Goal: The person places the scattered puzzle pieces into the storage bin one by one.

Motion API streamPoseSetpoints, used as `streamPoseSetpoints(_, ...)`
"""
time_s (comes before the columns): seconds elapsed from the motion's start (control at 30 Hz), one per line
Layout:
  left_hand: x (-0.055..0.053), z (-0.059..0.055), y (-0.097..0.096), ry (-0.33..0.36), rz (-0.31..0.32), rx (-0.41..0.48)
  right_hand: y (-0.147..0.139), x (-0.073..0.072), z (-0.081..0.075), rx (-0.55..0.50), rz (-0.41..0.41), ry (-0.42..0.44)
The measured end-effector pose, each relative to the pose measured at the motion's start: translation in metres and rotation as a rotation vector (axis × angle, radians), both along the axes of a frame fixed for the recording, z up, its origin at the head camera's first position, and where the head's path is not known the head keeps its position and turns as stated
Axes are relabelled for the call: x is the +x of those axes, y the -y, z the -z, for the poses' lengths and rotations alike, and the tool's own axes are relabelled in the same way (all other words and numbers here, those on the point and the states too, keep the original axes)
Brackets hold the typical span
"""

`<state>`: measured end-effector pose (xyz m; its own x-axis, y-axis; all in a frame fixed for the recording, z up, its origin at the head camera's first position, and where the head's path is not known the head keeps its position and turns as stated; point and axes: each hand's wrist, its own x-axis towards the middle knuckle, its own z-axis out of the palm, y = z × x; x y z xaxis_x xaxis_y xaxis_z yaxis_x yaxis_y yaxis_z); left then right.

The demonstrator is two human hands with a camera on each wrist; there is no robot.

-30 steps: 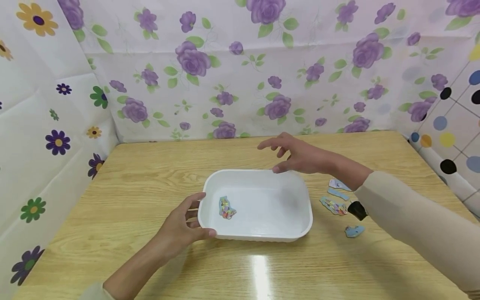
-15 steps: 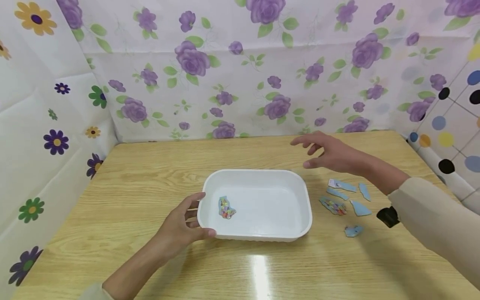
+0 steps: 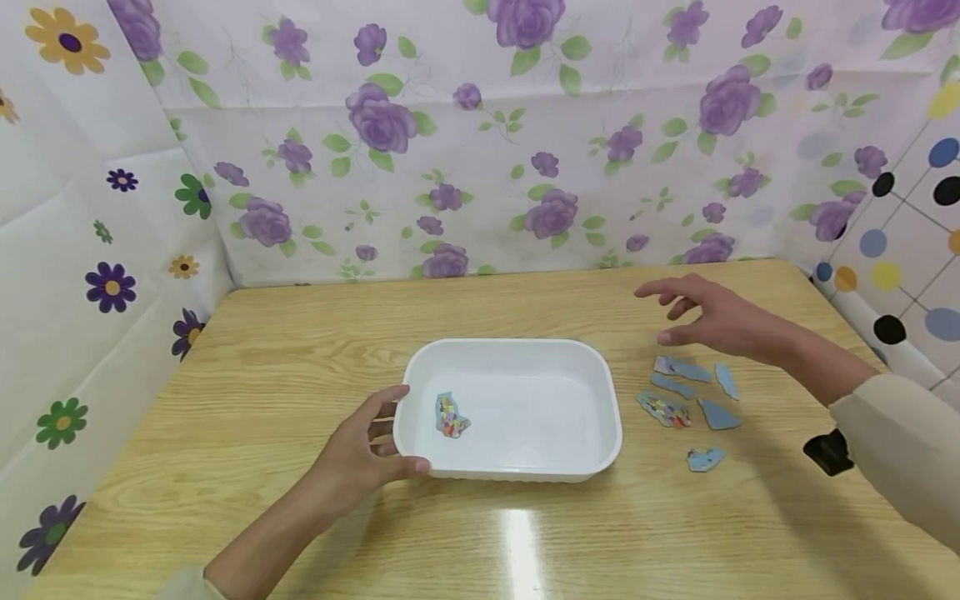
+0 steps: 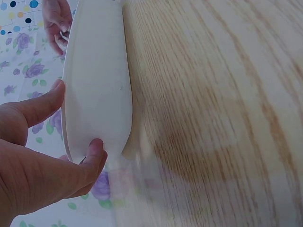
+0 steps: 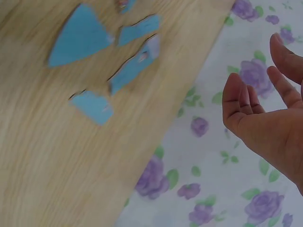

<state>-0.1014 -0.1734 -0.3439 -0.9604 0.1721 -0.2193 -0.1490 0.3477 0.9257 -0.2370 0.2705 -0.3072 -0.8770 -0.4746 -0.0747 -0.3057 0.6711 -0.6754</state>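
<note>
Left grip (image 3: 362,450) clamping tub (image 3: 532,417), right grip (image 3: 716,317) apart near blue pieces (image 3: 718,414), floral sheet (image 3: 465,167) behind

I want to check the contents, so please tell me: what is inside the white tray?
In the head view, one irregular piece with a multicoloured print lies in the white tray, near the end by the left hand. Whatever is under that piece is covered.

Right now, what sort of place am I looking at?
Seemingly a screened-off tabletop workspace: a wood-grain table, patterned sheets behind and beside it, and a white tray holding one irregular piece.
</note>
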Motion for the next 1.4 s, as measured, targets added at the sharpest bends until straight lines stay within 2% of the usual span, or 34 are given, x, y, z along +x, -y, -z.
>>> streamPoseSetpoints(0.27, 0.0, 0.001, 0.001, 0.002, 0.001, 0.001, -0.033, 0.001, 0.014, 0.033, 0.037, 0.038)
streamPoseSetpoints(0.7, 0.001, 0.001, 0.001, -0.008, 0.007, 0.007, -0.053, 0.007, 0.027, 0.029, 0.017, 0.073)
streamPoseSetpoints(1.0, 0.001, 0.002, 0.0, 0.012, -0.002, 0.005, -0.069, 0.013, 0.044, 0.096, 0.023, 0.087)
streamPoseSetpoints(1.2, 0.001, 0.002, 0.0, 0.012, -0.005, 0.008, -0.077, 0.016, 0.056, 0.058, 0.033, 0.107)
streamPoseSetpoints(1.3, 0.001, 0.002, 0.0, 0.011, -0.005, 0.005, -0.083, 0.017, 0.062, 0.059, 0.055, 0.103)
streamPoseSetpoints(1.4, 0.001, 0.002, 0.0, 0.013, -0.008, 0.007, -0.087, 0.017, 0.068, 0.088, 0.065, 0.064)
